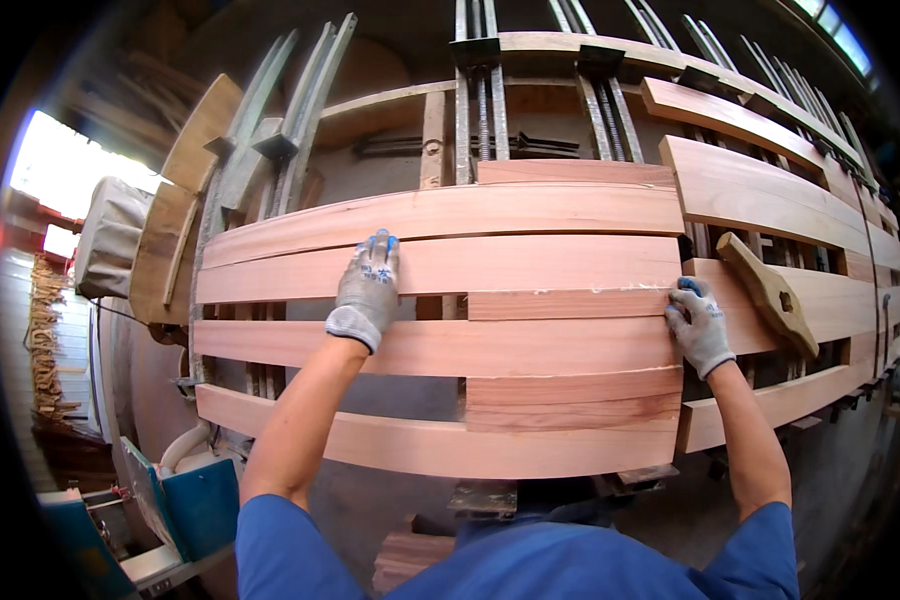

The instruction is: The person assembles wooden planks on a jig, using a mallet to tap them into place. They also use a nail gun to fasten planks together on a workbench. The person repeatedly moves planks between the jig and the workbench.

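Observation:
Long pale planks (560, 210) lie side by side on a metal clamp rack, with gaps between some of them. Between the planks, at their right end, sit short reddish wood strips (568, 304) and a wider short piece (570, 400). My left hand (370, 283), in a grey glove with blue fingertips, rests flat across a plank, fingers stretched toward the far edge. My right hand (700, 325), gloved likewise, has its fingers and thumb curled at the right end of the narrow strip. Just right of it, a wooden mallet-like tool (767, 295) with a hole lies across another set of planks.
Metal clamp bars (477, 90) with screws rise along the far side. More planks (770, 185) are clamped at the right. A blue-panelled machine (198, 505) stands at the lower left, and a wood offcut stack (410, 560) lies near my body.

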`<state>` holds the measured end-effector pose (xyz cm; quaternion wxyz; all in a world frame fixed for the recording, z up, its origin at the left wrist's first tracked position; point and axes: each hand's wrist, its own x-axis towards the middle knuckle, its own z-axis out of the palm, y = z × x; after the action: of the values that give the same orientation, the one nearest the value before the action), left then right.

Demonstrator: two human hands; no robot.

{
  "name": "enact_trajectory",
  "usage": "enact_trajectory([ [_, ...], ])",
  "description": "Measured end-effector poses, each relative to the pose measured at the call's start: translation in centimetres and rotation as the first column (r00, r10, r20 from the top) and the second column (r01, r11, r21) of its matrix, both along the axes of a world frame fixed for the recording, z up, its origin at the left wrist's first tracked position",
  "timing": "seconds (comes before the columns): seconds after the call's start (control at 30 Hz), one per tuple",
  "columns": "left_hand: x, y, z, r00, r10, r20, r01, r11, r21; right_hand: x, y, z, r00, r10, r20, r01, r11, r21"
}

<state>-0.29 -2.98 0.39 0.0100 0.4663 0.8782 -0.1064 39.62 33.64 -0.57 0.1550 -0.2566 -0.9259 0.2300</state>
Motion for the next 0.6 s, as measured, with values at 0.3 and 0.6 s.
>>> enact_trajectory([
  [0.3,3.2,0.1,-0.2,0.99,-0.024,0.14,-0.008,0.976,0.22,1.0,0.3,-2.0,0.997,0.015,-0.071,-0.009,0.996,0.084],
  [0.6,3.8,7.3,-0.9,0.985,-0.132,0.112,0.053,0.845,0.531,1.9,1.4,0.8,0.991,-0.081,-0.103,0.086,0.995,0.044],
])
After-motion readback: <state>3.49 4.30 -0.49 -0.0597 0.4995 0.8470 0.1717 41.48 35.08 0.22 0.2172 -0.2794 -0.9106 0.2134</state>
